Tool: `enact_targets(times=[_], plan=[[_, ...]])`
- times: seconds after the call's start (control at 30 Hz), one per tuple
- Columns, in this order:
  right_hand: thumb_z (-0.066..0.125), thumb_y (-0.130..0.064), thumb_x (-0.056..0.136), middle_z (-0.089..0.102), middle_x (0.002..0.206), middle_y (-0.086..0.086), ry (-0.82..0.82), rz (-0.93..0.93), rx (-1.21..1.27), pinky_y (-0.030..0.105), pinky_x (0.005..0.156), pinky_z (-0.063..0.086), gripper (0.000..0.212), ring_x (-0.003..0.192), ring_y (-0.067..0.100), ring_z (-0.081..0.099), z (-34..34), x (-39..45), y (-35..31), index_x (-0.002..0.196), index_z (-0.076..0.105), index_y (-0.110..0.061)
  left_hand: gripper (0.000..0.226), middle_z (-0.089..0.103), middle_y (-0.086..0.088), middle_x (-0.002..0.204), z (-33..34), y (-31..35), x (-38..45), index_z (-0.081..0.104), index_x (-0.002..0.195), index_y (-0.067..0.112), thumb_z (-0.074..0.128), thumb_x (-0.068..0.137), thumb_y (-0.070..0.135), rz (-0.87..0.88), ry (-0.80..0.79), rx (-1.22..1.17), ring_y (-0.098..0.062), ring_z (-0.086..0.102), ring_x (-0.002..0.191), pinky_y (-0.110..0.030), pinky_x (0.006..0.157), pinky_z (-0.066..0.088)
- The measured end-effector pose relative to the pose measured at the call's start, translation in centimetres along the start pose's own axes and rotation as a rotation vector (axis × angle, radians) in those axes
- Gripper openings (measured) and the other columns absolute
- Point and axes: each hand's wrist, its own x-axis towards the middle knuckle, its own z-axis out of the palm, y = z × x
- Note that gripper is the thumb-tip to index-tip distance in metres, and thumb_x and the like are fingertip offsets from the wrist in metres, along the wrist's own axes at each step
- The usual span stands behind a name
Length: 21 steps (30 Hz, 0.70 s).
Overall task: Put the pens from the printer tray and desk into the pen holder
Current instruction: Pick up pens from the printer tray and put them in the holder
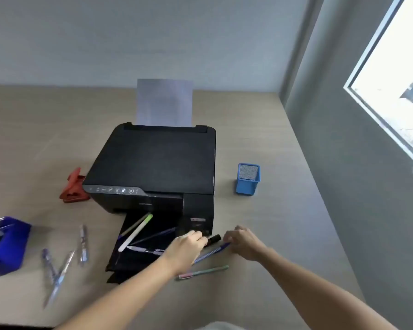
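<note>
A blue mesh pen holder (pixel 248 179) stands empty on the desk, right of the black printer (pixel 153 167). Several pens lie on the printer's black output tray (pixel 150 234), among them a white pen with a green cap (pixel 136 231). My left hand (pixel 188 246) pinches a black marker (pixel 214 239) at the tray's right edge. My right hand (pixel 243 241) grips the end of a blue striped pen (pixel 212 252) lying on the desk. A pink and green pen (pixel 203 272) rests just below. Three more pens (pixel 62 265) lie left of the tray.
A blue tape dispenser (pixel 5 244) sits at the far left and a red hole punch (pixel 74 186) beside the printer's left side. A paper sheet (pixel 164 103) stands in the printer's rear feed. The grey wall (pixel 343 163) and a window border the desk on the right.
</note>
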Motion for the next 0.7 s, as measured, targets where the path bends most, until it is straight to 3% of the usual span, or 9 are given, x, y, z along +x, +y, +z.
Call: enact_targets(times=[0.03, 0.07, 0.17, 0.33, 0.43, 0.53, 0.6, 0.67, 0.7], plan=[[0.063, -0.012, 0.077, 0.045, 0.095, 0.003, 0.002, -0.005, -0.014, 0.032, 0.074, 0.047, 0.027, 0.079, 0.022, 0.05, 0.4, 0.2, -0.2, 0.099, 0.067, -0.027, 0.036, 0.062, 0.007, 0.073, 0.8, 0.1, 0.4, 0.061, 0.073, 0.022, 0.089, 0.051, 0.016, -0.08, 0.034, 0.083, -0.009, 0.065, 0.068, -0.018, 0.051, 0.054], [0.062, -0.012, 0.077, 0.043, 0.093, 0.001, 0.018, -0.001, -0.025, 0.033, 0.074, 0.047, 0.026, 0.079, 0.023, 0.05, 0.4, 0.3, -0.3, 0.097, 0.067, -0.028, 0.034, 0.064, 0.003, 0.085, 0.9, 0.3, 0.7, 0.062, 0.082, 0.019, 0.087, 0.058, 0.015, -0.191, -0.091, 0.039, -0.013, 0.067, 0.08, -0.022, 0.059, 0.056], [0.06, -0.009, 0.079, 0.043, 0.094, 0.002, 0.02, -0.024, -0.082, 0.035, 0.071, 0.047, 0.024, 0.084, 0.029, 0.055, 0.9, 0.5, -0.3, 0.095, 0.067, -0.026, 0.031, 0.058, -0.012, 0.121, 0.7, 0.9, 1.8, 0.051, 0.116, 0.006, 0.057, 0.087, -0.002, -0.296, -0.313, 0.079, -0.03, 0.058, 0.114, -0.039, 0.085, 0.052], [0.054, -0.013, 0.089, 0.051, 0.105, 0.014, -0.006, -0.087, -0.228, 0.03, 0.066, 0.032, 0.014, 0.095, 0.03, 0.053, -0.6, 0.2, 2.2, 0.102, 0.058, -0.011, 0.034, 0.059, -0.018, 0.126, 0.3, 1.2, 3.2, 0.047, 0.122, -0.001, 0.044, 0.089, -0.008, -0.257, -0.47, 0.105, -0.031, 0.061, 0.115, -0.039, 0.09, 0.051], [0.05, -0.015, 0.091, 0.057, 0.09, 0.011, -0.012, -0.016, -0.151, 0.029, 0.06, 0.032, 0.009, 0.081, 0.03, 0.055, -3.2, -0.9, 4.6, 0.09, 0.059, -0.014, 0.033, 0.06, -0.02, 0.125, -1.5, 2.5, 4.4, 0.047, 0.124, -0.002, 0.036, 0.093, -0.007, -0.289, -0.523, 0.041, -0.037, 0.061, 0.115, -0.046, 0.091, 0.05], [0.05, -0.008, 0.087, 0.056, 0.064, 0.002, 0.129, 0.146, 0.053, 0.027, 0.05, 0.035, 0.03, 0.056, 0.024, 0.049, -6.7, -3.0, 7.9, 0.066, 0.052, -0.029, 0.024, 0.064, -0.019, 0.115, -5.5, 4.0, 6.6, 0.054, 0.117, 0.001, 0.044, 0.095, 0.001, -0.302, -0.443, -0.113, -0.039, 0.064, 0.106, -0.047, 0.084, 0.052], [0.057, -0.004, 0.085, 0.064, 0.061, 0.003, 0.323, 0.236, 0.152, 0.02, 0.05, 0.038, 0.034, 0.054, 0.024, 0.054, -9.3, -4.4, 9.7, 0.065, 0.056, -0.031, 0.017, 0.067, -0.02, 0.104, -8.6, 4.5, 9.3, 0.059, 0.107, 0.001, 0.049, 0.094, 0.003, -0.303, -0.355, -0.173, -0.039, 0.066, 0.098, -0.044, 0.078, 0.053], [0.061, -0.003, 0.084, 0.067, 0.061, 0.003, 0.52, 0.321, 0.234, 0.012, 0.05, 0.038, 0.021, 0.053, 0.014, 0.057, -11.8, -5.1, 10.3, 0.07, 0.065, -0.018, 0.013, 0.068, -0.021, 0.098, -11.2, 4.8, 12.7, 0.061, 0.101, 0.0, 0.052, 0.092, 0.001, -0.305, -0.217, -0.208, -0.039, 0.067, 0.091, -0.04, 0.068, 0.05], [0.062, -0.003, 0.083, 0.067, 0.061, 0.003, 0.606, 0.354, 0.27, 0.014, 0.053, 0.04, 0.015, 0.054, 0.013, 0.057, -12.8, -4.9, 10.3, 0.072, 0.067, -0.012, 0.014, 0.067, -0.021, 0.098, -12.1, 4.9, 14.6, 0.061, 0.101, 0.0, 0.051, 0.091, -0.001, -0.32, -0.161, -0.222, -0.038, 0.067, 0.09, -0.038, 0.065, 0.047]])
